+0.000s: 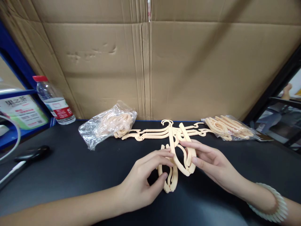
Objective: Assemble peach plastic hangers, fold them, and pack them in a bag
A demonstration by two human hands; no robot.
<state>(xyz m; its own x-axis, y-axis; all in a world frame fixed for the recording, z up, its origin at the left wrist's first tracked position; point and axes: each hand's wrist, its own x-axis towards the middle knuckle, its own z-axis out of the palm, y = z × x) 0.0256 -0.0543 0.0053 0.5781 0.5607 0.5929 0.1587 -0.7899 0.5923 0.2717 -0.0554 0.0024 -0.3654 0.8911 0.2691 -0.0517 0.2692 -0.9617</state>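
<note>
Right hand (213, 163) in action, pinching the upper folded hanger (189, 169) by its right side between thumb and fingers! Over with the left hand (148, 179), touching the pale pieces with bent fingers, right at the lower folded hanger (173, 185); impossible to tell how firmly. Look up to the tall cardboard (105, 62) behind, then down to the black tabletop (77, 175), just below both folded hangers, in front of the spread hangers (152, 135). Off to the left of those, a crinkled clear bag (105, 125) of pale pieces; to the right, another filled bag (231, 127). Farther left, tilted in view, a red-capped bottle (58, 108). Nearer, a dark, glossy object (33, 153) beside a white cable (11, 172). And around the right wrist, a pale beaded bracelet (270, 202)!
</note>
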